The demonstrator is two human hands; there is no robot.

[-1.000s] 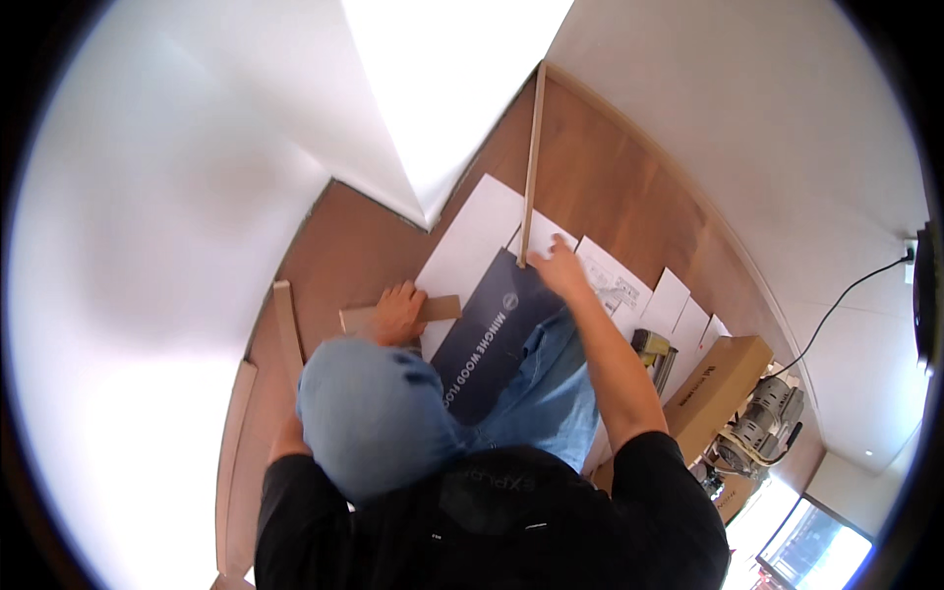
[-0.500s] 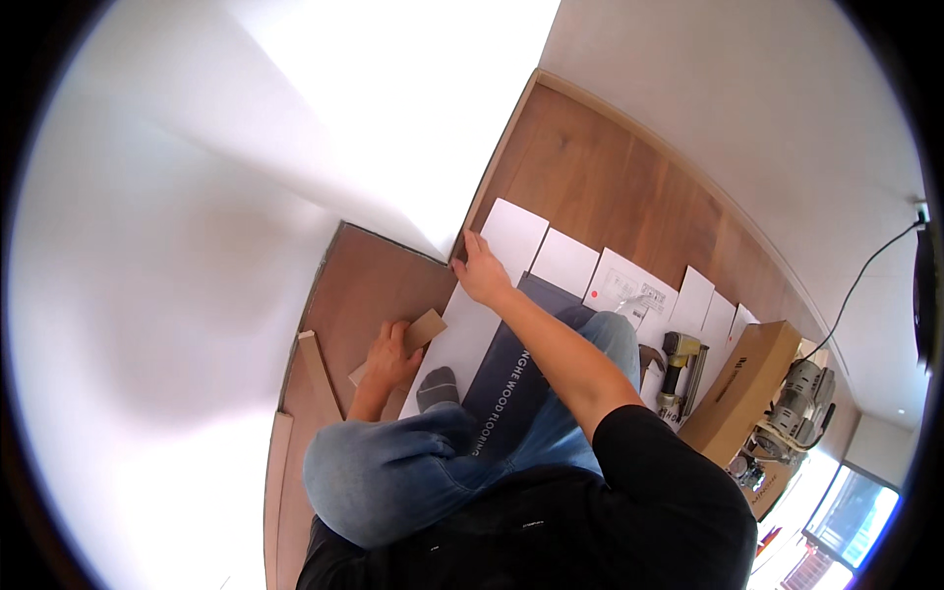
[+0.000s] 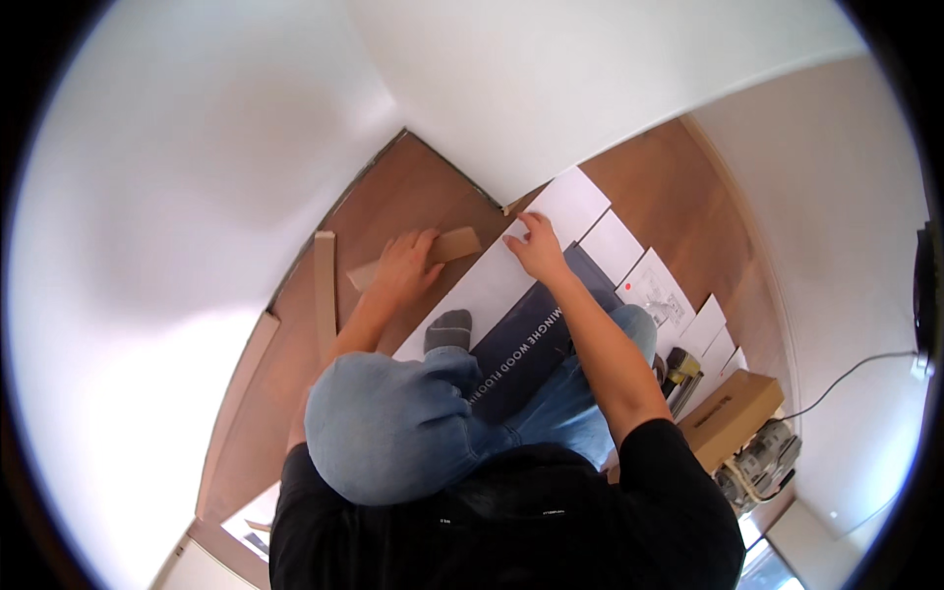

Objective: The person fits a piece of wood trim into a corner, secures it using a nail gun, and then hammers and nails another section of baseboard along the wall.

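My left hand (image 3: pixel 401 267) is closed over a short wooden skirting piece (image 3: pixel 457 246), which lies low over the brown floor near the wall corner. Its far end sticks out past my fingers and its near end shows by my wrist. To the right, my right hand (image 3: pixel 538 246) is open, thumb and forefinger apart with nothing between them. It hovers at or just touches the white sheet (image 3: pixel 573 205) by the jutting wall corner; contact is unclear. A dark printed cardboard strip (image 3: pixel 521 344) lies between my legs, beside my socked foot (image 3: pixel 448 330).
One wooden strip (image 3: pixel 325 285) lies on the floor at left, and another (image 3: pixel 239 393) runs along the left wall. To the right are a nail gun (image 3: pixel 680 370), a long brown box (image 3: pixel 734 418) and a corded power tool (image 3: pixel 762 460). White sheets (image 3: pixel 654 290) cover the floor.
The view has swung, showing more of the left wall corner. My left hand has moved farther forward with the skirting piece. My right hand has drawn back slightly from the jutting corner.
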